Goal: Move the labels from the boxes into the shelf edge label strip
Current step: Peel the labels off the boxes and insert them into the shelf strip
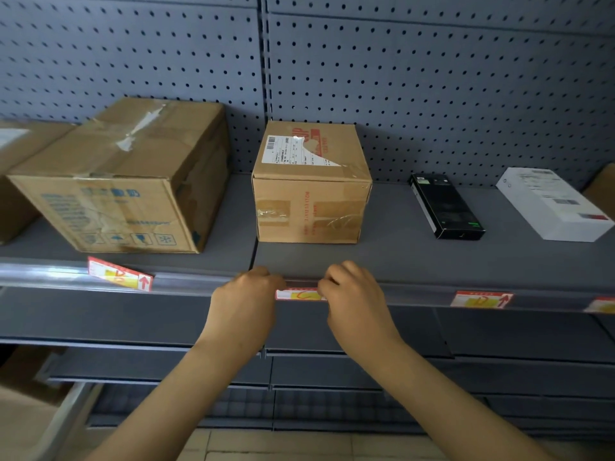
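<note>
Both hands pinch one label (299,294) at its ends, left hand (248,294) at nine o'clock, right hand (352,291) at three, seating it in the label strip (416,292). Thin card like this likely bends easily; holding the ends seems best. At twelve o'clock sits a small carton (311,188), taped closed, contents hidden.

A grey pegboard back wall (432,78) rises behind the shelf. Below are lower grey shelves (332,371) and a pale tiled floor (283,444); a brown carton (20,410) sits lower left.
</note>
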### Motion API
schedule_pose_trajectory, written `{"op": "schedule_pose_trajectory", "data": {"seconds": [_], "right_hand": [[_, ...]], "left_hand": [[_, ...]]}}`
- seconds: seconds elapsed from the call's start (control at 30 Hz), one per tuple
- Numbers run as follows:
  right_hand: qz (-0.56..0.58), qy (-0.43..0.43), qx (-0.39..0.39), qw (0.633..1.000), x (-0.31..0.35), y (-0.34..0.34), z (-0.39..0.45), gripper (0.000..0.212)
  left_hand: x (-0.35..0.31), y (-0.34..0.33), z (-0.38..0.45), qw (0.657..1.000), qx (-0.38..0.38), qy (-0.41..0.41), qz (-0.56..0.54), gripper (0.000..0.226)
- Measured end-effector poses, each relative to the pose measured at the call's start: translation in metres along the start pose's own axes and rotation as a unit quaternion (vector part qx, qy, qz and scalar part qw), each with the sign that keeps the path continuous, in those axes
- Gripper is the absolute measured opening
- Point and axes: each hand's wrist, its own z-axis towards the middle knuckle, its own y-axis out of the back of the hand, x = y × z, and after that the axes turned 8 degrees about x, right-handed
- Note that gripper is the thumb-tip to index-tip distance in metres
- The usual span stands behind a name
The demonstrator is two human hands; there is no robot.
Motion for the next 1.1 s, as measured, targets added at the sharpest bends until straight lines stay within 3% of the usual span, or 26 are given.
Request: {"op": "schedule_pose_trajectory", "data": {"seconds": [0.17, 0.3, 0.5, 0.63, 0.87, 1.1], "right_hand": [[0.024, 0.018, -0.013, 0.999, 0.008, -0.001, 0.010, 0.036], [0.062, 0.040, -0.002, 0.997, 0.035, -0.008, 0.016, 0.030], [0.144, 0.077, 0.031, 0.986, 0.107, -0.023, 0.054, 0.028], [0.192, 0.038, 0.042, 0.980, 0.164, -0.038, 0.091, 0.026], [0.143, -0.050, -0.023, 0.988, 0.220, -0.062, 0.114, 0.007], [0.097, -0.089, -0.038, 0.990, 0.238, -0.069, 0.117, 0.011]], "left_hand": [[0.006, 0.009, -0.011, 0.997, -0.054, 0.010, -0.061, 0.029], [0.034, 0.011, -0.021, 0.996, -0.063, 0.024, -0.057, 0.027], [0.110, 0.042, -0.026, 0.988, -0.130, 0.087, -0.022, 0.025], [0.176, 0.062, -0.025, 0.987, -0.123, 0.108, 0.008, 0.030], [0.246, 0.074, -0.024, 0.996, -0.050, -0.002, -0.072, 0.013], [0.275, 0.064, -0.027, 0.990, -0.012, -0.082, -0.117, 0.023]]}}
